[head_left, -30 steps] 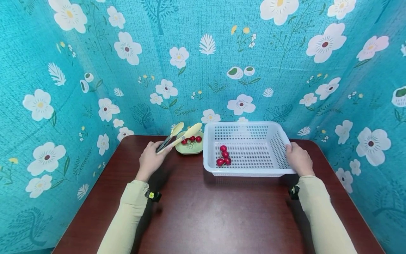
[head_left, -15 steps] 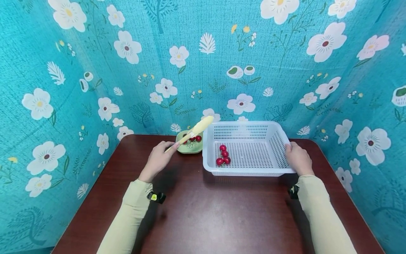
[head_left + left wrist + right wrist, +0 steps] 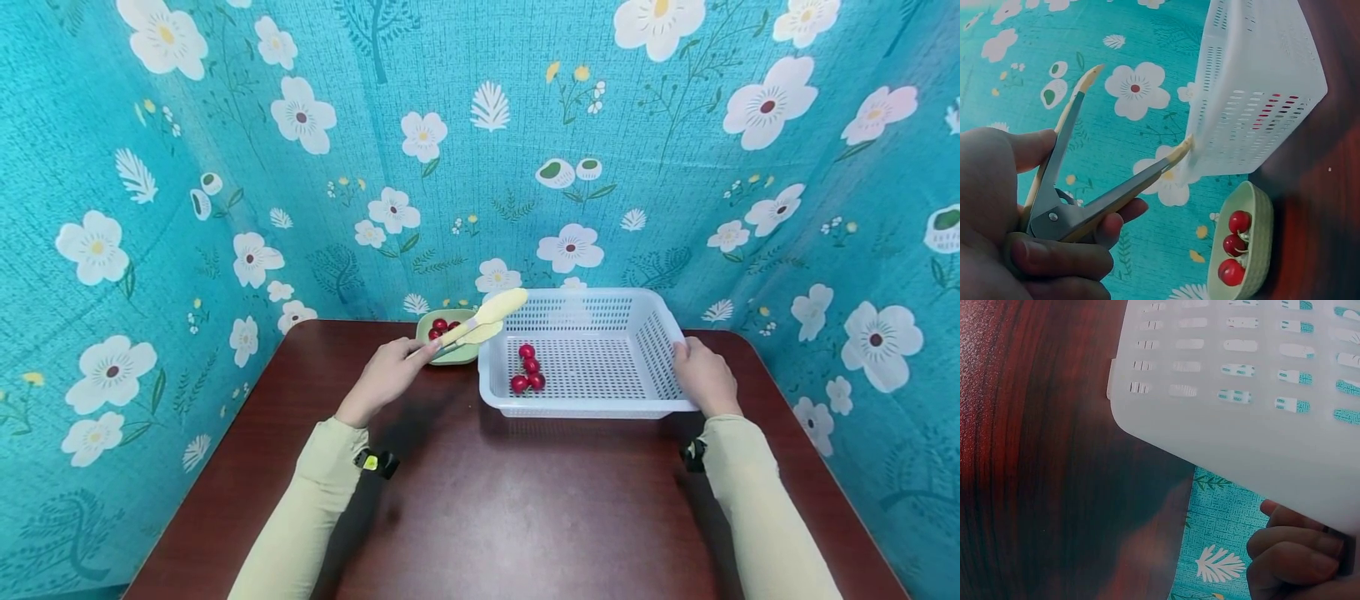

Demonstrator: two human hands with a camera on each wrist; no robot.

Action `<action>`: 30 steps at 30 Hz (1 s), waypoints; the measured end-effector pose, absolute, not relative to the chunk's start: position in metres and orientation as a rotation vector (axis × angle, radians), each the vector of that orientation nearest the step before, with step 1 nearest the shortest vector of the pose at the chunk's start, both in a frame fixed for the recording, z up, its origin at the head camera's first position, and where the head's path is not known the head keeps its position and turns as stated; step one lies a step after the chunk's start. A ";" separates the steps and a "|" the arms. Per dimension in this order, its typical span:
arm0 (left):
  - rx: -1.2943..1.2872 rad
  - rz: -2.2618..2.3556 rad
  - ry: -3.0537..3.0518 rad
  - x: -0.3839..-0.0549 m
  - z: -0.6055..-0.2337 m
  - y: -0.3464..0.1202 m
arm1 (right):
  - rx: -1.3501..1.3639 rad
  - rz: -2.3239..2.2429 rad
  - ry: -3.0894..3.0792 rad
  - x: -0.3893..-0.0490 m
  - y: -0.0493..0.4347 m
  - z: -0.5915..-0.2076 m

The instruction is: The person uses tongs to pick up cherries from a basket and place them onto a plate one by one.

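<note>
My left hand holds a pair of kitchen tongs with pale yellow tips, which reach over the left rim of the white plastic basket. In the left wrist view the tongs stand spread, with nothing between their tips. Below them sits a small green dish with three red cherries in view. Several cherries lie in the left part of the basket. My right hand grips the basket's right rim; in the right wrist view, its curled fingers show beneath the basket wall.
The dark wooden table bears the basket and dish near its far edge. Behind it and at both sides hangs a blue flowered cloth. The dish stands close to the basket's left wall.
My left hand has moved to the right, carrying the tongs from above the green dish to the basket's left rim. The right hand and basket have stayed in place.
</note>
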State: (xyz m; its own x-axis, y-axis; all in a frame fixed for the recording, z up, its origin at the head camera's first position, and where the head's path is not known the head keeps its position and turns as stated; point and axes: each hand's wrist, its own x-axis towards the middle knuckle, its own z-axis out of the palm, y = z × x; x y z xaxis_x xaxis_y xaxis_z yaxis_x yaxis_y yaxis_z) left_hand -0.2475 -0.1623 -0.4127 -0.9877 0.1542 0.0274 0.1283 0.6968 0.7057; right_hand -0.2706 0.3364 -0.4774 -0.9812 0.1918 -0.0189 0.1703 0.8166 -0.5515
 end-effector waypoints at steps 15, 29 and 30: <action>0.347 0.996 2.914 -0.249 -0.396 -0.145 | -0.284 0.894 -2.961 -0.270 0.337 -0.475; 0.389 1.154 2.777 -0.250 -0.405 -0.139 | -0.281 0.894 -2.964 -0.271 0.338 -0.478; 0.386 1.172 2.764 -0.250 -0.405 -0.139 | -0.281 0.896 -2.964 -0.271 0.338 -0.478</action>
